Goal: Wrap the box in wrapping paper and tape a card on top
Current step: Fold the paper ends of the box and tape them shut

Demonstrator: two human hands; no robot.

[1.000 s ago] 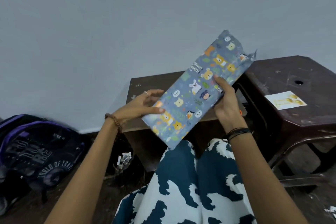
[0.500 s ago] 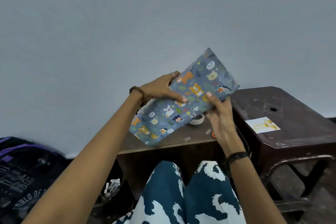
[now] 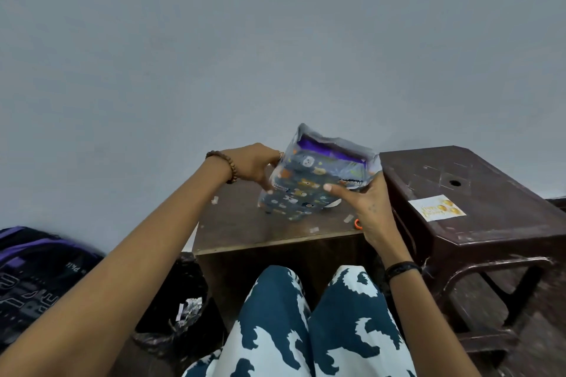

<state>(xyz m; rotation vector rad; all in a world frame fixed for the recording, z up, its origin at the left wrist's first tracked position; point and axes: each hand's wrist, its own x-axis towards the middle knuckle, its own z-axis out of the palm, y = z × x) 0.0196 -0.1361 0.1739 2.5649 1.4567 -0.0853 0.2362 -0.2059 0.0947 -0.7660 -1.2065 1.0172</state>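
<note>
Upended since earlier, animal-print, blue-paper-wrapped box stands on wooden table; my left hand and right hand grip its sides, exposing the unfolded top end.

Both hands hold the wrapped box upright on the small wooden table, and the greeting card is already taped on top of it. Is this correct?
Not quite. The head view shows the card lying on the brown plastic stool, not on the box, whose top end is still open. Left hand and right hand do hold it upright.
</note>
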